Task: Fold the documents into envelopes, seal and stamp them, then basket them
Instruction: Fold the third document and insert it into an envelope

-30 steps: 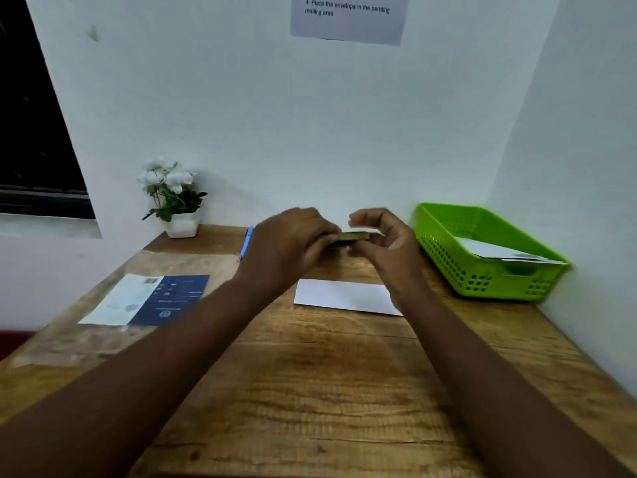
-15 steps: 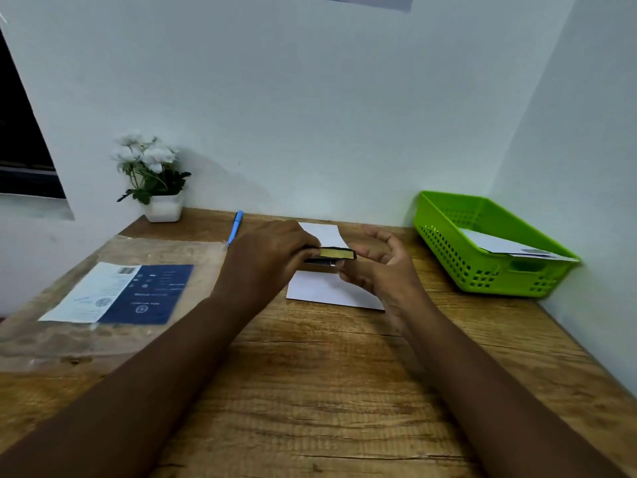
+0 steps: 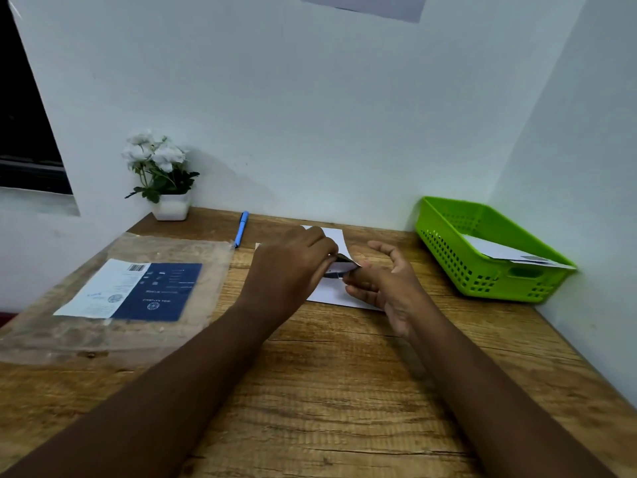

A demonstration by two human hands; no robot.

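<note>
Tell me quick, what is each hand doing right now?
Left hand: pinching a small dark object over the white envelope.
Right hand: fingers curled at that object; grip unclear.

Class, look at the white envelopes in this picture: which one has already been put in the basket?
The envelope lying slanted inside the green basket at the right. The other white envelope lies flat on the wooden table, partly under the hands.
</note>
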